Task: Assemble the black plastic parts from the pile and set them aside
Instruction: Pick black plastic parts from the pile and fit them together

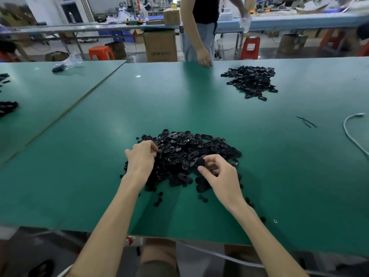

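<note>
A pile of black oval plastic parts (185, 148) lies on the green table (99, 176) in front of me, with small round black pieces (157, 200) scattered at its near edge. My left hand (140, 158) sits at the pile's left side, its fingers curled and pinching a black part (159, 153). My right hand (219, 176) hovers over the pile's near right side and pinches a small round black piece (200, 163) between thumb and fingers. A second heap of black parts (250, 80) lies far back on the right.
A person stands at the table's far edge, one hand (204, 58) touching it. Thin black strips (306, 121) and a white cable (351, 134) lie at the right. More black parts (8, 106) sit at the left, on a neighbouring table. A small ring (275, 221) lies near the front edge.
</note>
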